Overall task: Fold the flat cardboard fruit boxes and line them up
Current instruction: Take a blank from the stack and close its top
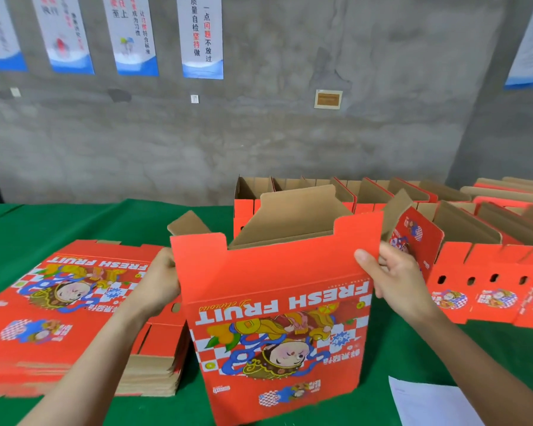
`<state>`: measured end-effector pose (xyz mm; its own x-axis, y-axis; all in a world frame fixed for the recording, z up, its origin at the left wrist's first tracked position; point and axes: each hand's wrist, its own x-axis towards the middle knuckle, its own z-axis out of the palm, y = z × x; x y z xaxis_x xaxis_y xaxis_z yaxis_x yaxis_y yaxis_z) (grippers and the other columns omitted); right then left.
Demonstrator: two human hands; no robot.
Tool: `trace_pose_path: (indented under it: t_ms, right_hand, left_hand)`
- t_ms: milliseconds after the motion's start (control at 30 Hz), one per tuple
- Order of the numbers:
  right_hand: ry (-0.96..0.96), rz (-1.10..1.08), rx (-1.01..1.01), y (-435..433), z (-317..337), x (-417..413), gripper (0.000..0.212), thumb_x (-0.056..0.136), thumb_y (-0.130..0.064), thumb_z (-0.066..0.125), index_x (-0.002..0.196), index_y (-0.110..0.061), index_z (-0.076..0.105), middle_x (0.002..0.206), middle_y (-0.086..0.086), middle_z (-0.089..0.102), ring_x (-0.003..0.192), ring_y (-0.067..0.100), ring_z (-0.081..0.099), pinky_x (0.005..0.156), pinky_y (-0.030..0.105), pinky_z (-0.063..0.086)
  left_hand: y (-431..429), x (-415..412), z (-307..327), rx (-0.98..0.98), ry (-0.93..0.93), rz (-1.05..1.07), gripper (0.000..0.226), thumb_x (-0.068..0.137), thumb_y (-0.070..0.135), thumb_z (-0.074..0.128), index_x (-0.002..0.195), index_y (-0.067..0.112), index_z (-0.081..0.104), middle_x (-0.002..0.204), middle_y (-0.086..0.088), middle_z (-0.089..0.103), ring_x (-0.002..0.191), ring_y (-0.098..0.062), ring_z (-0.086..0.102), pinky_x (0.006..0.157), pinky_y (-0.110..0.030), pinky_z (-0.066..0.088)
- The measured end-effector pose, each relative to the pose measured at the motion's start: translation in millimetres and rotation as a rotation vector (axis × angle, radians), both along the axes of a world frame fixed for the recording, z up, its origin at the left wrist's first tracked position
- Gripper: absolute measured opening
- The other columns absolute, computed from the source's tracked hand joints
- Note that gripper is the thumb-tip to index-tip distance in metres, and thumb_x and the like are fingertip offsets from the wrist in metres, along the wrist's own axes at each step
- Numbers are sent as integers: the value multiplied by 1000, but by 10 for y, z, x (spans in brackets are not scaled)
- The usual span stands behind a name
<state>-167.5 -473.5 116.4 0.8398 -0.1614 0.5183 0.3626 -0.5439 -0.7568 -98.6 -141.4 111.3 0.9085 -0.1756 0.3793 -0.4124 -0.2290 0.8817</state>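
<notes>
A red "FRESH FRUIT" cardboard box (277,321) stands opened up in front of me on the green table (74,222), print upside down, brown flaps sticking up at its top. My left hand (159,279) grips the box's left side wall. My right hand (394,276) pinches the right top corner, thumb on the front panel, fingers behind. To the left lies a thick stack of flat red boxes (65,305). Folded open boxes (462,229) stand in rows at the back right.
A white sheet of paper (428,404) lies at the table's front right edge. More flat red cardboard (511,189) is piled at the far right. A grey concrete wall with hanging posters (202,35) rises behind the table.
</notes>
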Motion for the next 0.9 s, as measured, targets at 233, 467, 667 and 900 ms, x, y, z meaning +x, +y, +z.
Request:
trace_pose_path:
  t_ms: [233, 467, 667, 900]
  right_hand:
    - [-74, -127, 106, 19, -192, -120, 49, 91, -50, 46, 49, -27, 56, 50, -13, 54, 48, -1, 48, 53, 9, 35]
    - [216, -184, 365, -51, -375, 90, 58, 89, -25, 67, 35, -18, 44, 40, -5, 40, 40, 11, 36, 53, 30, 30]
    - [259, -227, 236, -88, -361, 153, 21, 85, -13, 70, 69, 1, 70, 106, 6, 70, 92, 25, 66, 77, 39, 56]
    - [300, -276, -252, -79, -276, 134, 67, 82, -20, 73, 140, -7, 44, 147, 4, 42, 135, 19, 38, 111, 30, 28]
  left_hand:
    - [-330, 167, -284, -517, 151, 475, 45, 82, -15, 40, 113, 5, 67, 100, -12, 71, 84, -16, 66, 81, -36, 55]
    - [-544, 67, -425, -512, 217, 593, 51, 80, -10, 36, 123, 4, 59, 122, -24, 60, 113, -44, 56, 98, -62, 41]
    - [-525, -31, -333, -88, -51, 515, 28, 70, 19, 75, 94, 16, 62, 109, -8, 59, 100, -29, 56, 88, -42, 48]
    - [-534, 14, -319, 529, -154, 616, 89, 67, 25, 84, 141, 7, 39, 160, -2, 6, 144, -34, 6, 115, -48, 15]
